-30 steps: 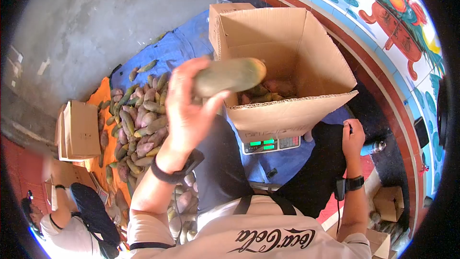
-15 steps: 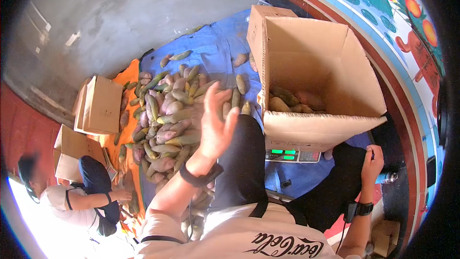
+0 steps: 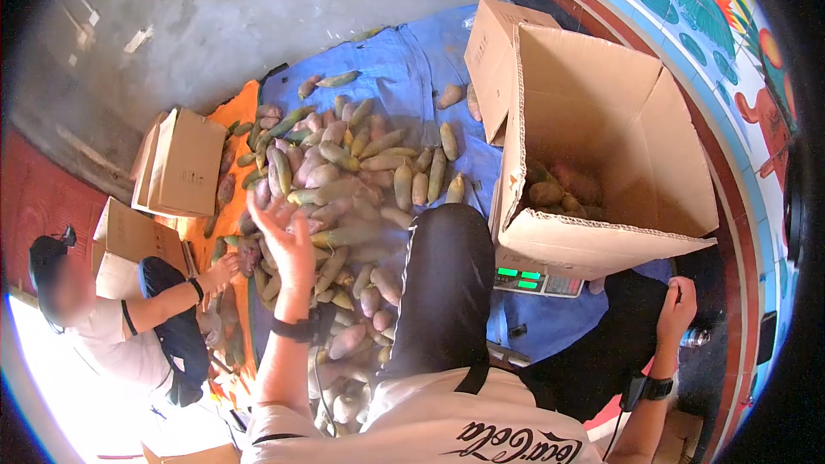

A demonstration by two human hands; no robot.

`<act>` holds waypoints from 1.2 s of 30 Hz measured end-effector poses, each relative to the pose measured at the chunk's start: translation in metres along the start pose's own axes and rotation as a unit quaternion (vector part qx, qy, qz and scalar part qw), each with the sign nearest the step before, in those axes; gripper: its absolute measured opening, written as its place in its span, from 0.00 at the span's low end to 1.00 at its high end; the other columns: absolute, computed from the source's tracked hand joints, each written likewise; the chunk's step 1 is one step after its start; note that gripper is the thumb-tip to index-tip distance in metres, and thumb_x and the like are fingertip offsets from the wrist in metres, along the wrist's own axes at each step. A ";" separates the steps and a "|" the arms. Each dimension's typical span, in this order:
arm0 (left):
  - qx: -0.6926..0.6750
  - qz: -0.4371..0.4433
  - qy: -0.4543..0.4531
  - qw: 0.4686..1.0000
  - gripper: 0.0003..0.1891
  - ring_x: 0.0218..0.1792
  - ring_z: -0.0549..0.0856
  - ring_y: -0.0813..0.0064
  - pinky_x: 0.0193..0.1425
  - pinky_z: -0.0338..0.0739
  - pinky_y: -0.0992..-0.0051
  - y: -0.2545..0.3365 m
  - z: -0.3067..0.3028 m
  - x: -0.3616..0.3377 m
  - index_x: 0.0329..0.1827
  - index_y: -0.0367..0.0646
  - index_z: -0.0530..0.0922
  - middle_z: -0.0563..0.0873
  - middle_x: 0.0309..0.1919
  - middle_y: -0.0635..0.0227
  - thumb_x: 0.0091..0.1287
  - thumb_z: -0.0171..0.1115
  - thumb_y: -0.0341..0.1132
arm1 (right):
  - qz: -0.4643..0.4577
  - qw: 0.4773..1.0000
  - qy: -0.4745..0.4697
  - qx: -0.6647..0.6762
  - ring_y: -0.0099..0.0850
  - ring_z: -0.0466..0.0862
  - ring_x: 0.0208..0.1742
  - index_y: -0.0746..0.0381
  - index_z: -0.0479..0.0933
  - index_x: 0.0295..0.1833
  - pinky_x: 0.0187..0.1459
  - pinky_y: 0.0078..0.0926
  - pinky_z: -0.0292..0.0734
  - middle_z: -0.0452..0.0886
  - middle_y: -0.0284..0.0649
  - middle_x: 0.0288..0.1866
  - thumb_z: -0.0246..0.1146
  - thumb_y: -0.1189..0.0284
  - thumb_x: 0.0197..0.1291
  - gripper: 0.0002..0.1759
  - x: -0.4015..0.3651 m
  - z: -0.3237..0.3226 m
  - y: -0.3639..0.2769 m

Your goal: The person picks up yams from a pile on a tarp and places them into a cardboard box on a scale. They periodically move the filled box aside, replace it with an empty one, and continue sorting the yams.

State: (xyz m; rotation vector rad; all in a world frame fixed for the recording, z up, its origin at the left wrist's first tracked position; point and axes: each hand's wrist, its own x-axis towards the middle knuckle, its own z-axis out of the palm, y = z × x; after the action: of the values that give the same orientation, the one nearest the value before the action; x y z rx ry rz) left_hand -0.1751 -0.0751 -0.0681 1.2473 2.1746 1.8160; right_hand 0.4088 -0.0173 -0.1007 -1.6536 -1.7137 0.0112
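One at a time: clasp tubers [image 3: 339, 155] mid-body, starting with left hand [image 3: 295, 256] fingers apart. Cannot tell grip of right hand [image 3: 676, 311].

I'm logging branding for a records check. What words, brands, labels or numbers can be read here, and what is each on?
"Coca-Cola", upside down, on the camera wearer's white shirt.
Green digits on the weighing scale: too blurred to read.
Print on the folded cardboard at left: too small to read.

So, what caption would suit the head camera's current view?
Open left hand over heaped vegetables, with a part-filled cardboard box on a digital scale.
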 end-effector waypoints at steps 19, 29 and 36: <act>0.364 -0.223 -0.417 0.803 0.39 0.54 0.79 0.54 0.58 0.73 0.62 -0.235 0.030 -0.164 0.72 0.41 0.49 0.79 0.52 0.48 0.58 0.55 0.41 | -0.008 0.998 -0.031 -0.059 0.43 0.75 0.36 0.66 0.72 0.34 0.40 0.35 0.70 0.74 0.46 0.32 0.52 0.77 0.58 0.04 0.005 0.005 -0.006; 0.381 -0.311 -0.472 0.732 0.36 0.60 0.74 0.56 0.62 0.70 0.64 -0.249 0.025 -0.173 0.72 0.41 0.53 0.68 0.64 0.52 0.61 0.53 0.43 | -0.013 0.995 -0.053 -0.085 0.41 0.75 0.35 0.67 0.71 0.34 0.38 0.33 0.70 0.74 0.45 0.32 0.52 0.76 0.59 0.05 0.006 0.000 -0.008; 0.374 -0.252 -0.466 0.761 0.29 0.63 0.69 0.53 0.64 0.67 0.61 -0.264 0.042 -0.179 0.64 0.49 0.65 0.71 0.60 0.54 0.57 0.57 0.40 | 0.012 0.991 -0.068 -0.115 0.41 0.75 0.34 0.67 0.72 0.34 0.37 0.32 0.70 0.74 0.45 0.32 0.52 0.76 0.61 0.06 0.007 -0.004 -0.013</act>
State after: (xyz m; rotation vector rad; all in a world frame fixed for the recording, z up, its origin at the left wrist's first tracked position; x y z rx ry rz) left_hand -0.1755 -0.1439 -0.3829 1.0709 2.1959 -0.0258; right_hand 0.4004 -0.0152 -0.0880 -1.8799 -1.8539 -0.0664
